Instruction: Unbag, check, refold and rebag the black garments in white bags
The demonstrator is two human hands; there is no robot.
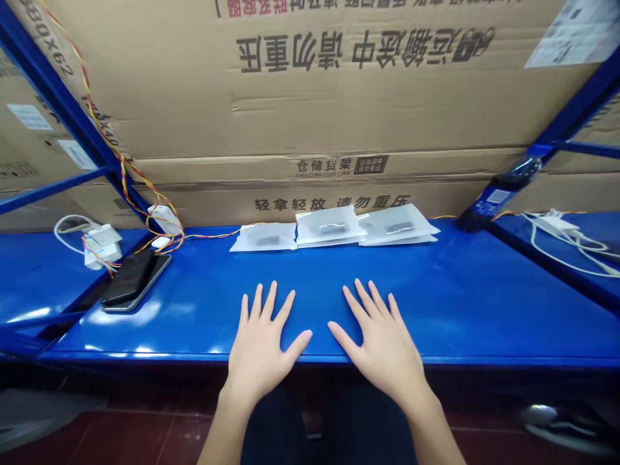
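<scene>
My left hand (pixel 259 345) lies flat with its fingers spread at the front edge of the blue shelf (pixel 317 271). Beside it, a short gap away, my right hand (pixel 385 342) rests the same way, palm down. Neither hand holds anything. Beyond the fingertips, several frosted plastic bags lie in a row: a left bag (pixel 249 239), a middle bag (pixel 314 219) and a right bag (pixel 421 223). Small dark items show faintly through them, too blurred to name. The middle bag overlaps the right one.
Two stacked phones (pixel 130 281) lie at the left, near tangled red and yellow wires (pixel 172 242) and a white adapter (pixel 103 245). Large cardboard boxes (pixel 310 129) stand behind. Blue posts rise at both sides; a dark bottle (pixel 498 194) stands by the right post, near white cables (pixel 562 232).
</scene>
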